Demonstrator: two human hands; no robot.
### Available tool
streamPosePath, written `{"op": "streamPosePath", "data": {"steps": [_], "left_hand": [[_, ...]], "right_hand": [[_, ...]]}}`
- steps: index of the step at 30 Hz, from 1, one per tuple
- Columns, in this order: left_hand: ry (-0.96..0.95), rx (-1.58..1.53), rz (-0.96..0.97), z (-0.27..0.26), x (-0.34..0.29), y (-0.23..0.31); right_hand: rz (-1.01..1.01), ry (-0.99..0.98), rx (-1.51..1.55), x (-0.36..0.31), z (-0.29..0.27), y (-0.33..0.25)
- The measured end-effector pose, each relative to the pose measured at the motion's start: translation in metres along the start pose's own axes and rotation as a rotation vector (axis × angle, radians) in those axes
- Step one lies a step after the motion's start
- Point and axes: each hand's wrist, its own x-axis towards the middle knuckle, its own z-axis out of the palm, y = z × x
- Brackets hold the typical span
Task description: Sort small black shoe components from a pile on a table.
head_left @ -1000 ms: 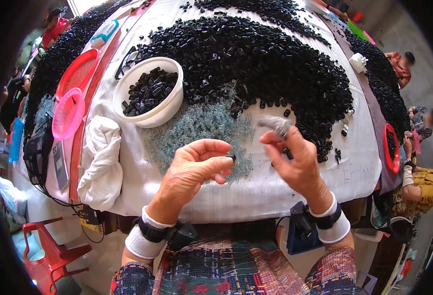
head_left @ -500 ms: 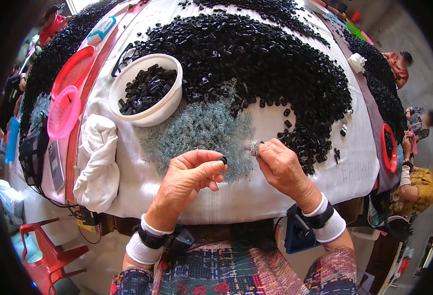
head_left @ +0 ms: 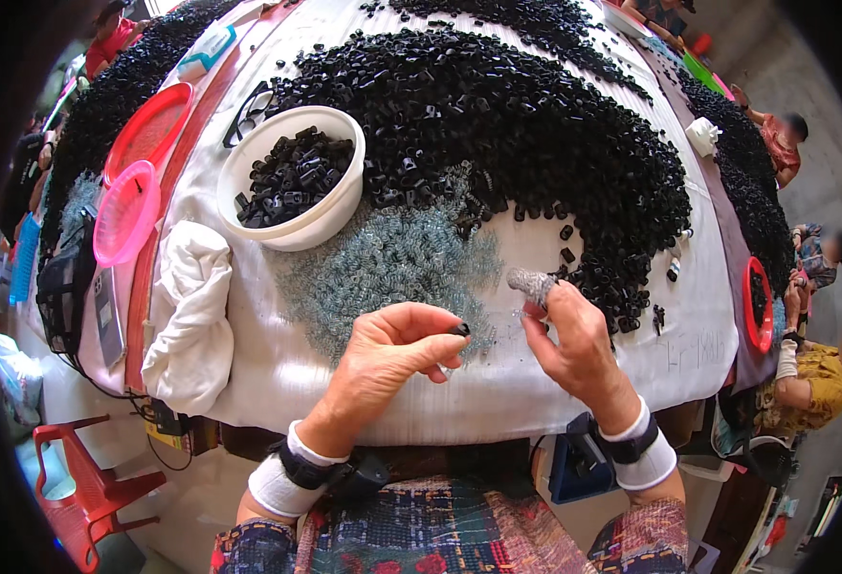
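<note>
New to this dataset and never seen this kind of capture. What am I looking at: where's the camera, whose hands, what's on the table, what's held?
There is no machine here. A person wears a wide fisheye camera on the head, looking down, so the two bare forearms enter from the bottom edge and straight lines bend near the rim.

The white cloth-covered table carries a big heap of small black plastic pieces, a patch of tiny pale grey-blue springs, a round white bowl partly filled with the black pieces, a crumpled white cloth and a pink and a red plastic basket at the left.

The left hand pinches one small black piece at its fingers. The right hand holds a small grey clump, possibly springs; too small to be sure. Other people sit at the far edges.
</note>
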Motion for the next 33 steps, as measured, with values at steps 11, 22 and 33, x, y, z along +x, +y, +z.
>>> {"op": "streamPosePath", "data": {"steps": [11, 22, 33], "left_hand": [[0.011, 0.223, 0.252, 0.031, -0.003, -0.01], [-0.061, 0.098, 0.064, 0.028, -0.004, -0.008], [-0.054, -0.112, 0.012, 0.015, 0.0, -0.014]], "right_hand": [[-0.206, -0.046, -0.079, 0.009, -0.018, -0.046], [0.065, 0.104, 0.29, -0.006, -0.004, -0.044], [0.256, 0.34, 0.186, -0.013, -0.02, -0.018]]}}
